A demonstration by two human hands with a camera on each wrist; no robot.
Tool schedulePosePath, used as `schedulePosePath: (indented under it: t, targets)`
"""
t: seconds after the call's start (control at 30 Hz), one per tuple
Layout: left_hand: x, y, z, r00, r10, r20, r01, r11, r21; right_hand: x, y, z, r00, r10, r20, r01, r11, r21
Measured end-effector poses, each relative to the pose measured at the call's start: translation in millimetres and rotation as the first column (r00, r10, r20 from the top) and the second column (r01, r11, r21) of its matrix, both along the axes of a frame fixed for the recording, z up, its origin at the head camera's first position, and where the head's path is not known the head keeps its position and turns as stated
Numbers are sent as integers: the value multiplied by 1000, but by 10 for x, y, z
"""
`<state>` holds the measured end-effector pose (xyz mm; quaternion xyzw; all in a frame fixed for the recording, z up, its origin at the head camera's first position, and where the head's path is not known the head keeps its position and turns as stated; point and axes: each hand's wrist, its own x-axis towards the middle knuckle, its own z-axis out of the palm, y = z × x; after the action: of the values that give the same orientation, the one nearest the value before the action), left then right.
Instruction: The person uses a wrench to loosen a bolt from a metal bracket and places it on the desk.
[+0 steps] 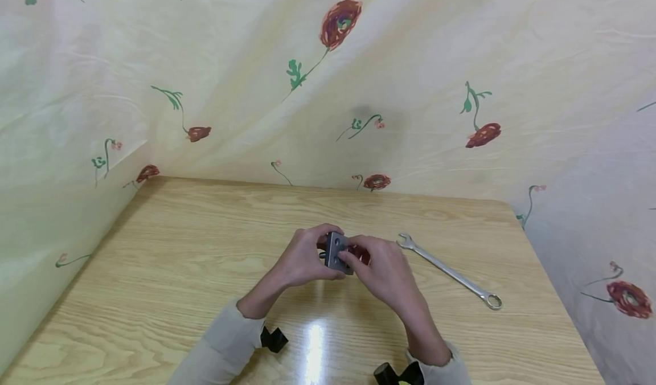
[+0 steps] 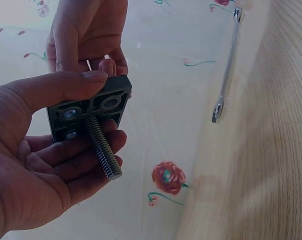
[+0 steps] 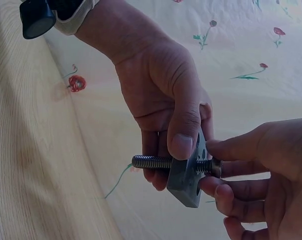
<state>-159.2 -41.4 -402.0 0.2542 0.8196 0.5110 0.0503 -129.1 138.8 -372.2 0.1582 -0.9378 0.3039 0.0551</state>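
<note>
Grey block (image 3: 183, 186) is in your left hand (image 1: 304, 257), up off the table (image 1: 205, 231). You grip it by its edges, thumb on one side, fingers curled on the opposite one. Bolt (image 3: 151, 162) goes through the block: long threaded end sticks out on your left palm's side, head (image 3: 217, 168) on your right hand's side. A short run of thread shows between block and head, so the head stands apart from the face. Your right hand (image 1: 384, 268) pinches the head between thumb and fingertips, other fingers bent below. Block's face toward your right hand has round holes; the face toward your left palm has raised ribs around its holes.

Wrench (image 1: 446, 266), silver, lies on the table to the right of your right hand. Its open end is near that hand's knuckles, ring end farther right and closer to you. Light sleeves (image 1: 225, 339) cover both your forearms, a black wrist camera (image 1: 277, 340) behind each hand. Flowered cloth (image 1: 230, 60) hangs beyond both hands and to either side. Light glare on the wood between your forearms.
</note>
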Motion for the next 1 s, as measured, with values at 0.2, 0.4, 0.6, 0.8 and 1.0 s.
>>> schedulePosePath:
  t: [0.2,0.4,0.6,0.8,1.0]
  targets:
    - [-3,-8,-2,1000,1,-15,-1,1000,-2,15,7,7,997,29,-69,-30,999,-16]
    - [2,-4,4,1000,-3,-4,3,1000,2,25,3,-2,990,59,-126,-63,998,-28]
    - [11,4,13,1000,-4,14,4,1000,2,35,-11,-13,981,89,-171,-99,994,-50]
    - [11,9,11,1000,-5,13,5,1000,-6,41,7,-4,981,114,-157,-120,992,-33]
    - [14,11,9,1000,0,5,0,1000,-1,45,44,23,993,88,-82,-90,996,-24]
